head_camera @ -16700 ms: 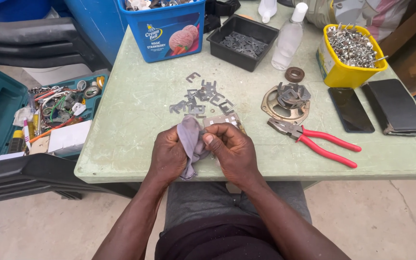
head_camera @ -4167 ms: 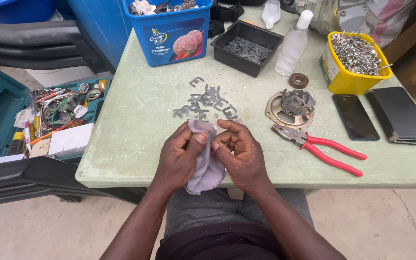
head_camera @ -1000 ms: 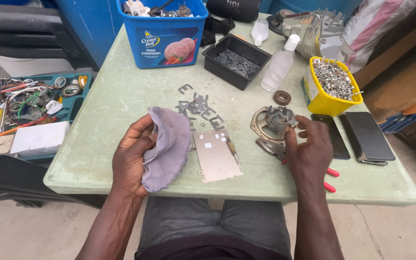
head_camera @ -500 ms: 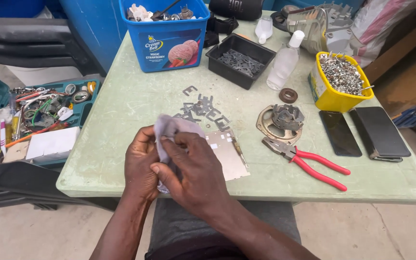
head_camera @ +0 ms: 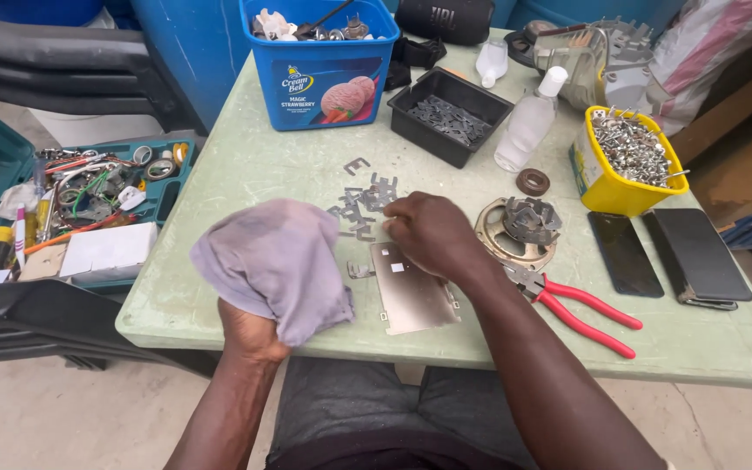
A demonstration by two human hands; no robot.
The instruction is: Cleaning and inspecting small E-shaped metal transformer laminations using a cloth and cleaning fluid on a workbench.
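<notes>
Presently the left hand (head_camera: 250,326) grips a bunched grey cloth (head_camera: 273,265) beside the metal plate (head_camera: 411,296). Beyond that plate, right hand (head_camera: 428,235) fingers curl onto the small metal pieces (head_camera: 363,200), apparently a picking-and-wiping step; whether one is pinched cannot be told.

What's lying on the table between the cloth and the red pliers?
A flat metal plate, in the head view, with the right hand just above its top edge.
</notes>
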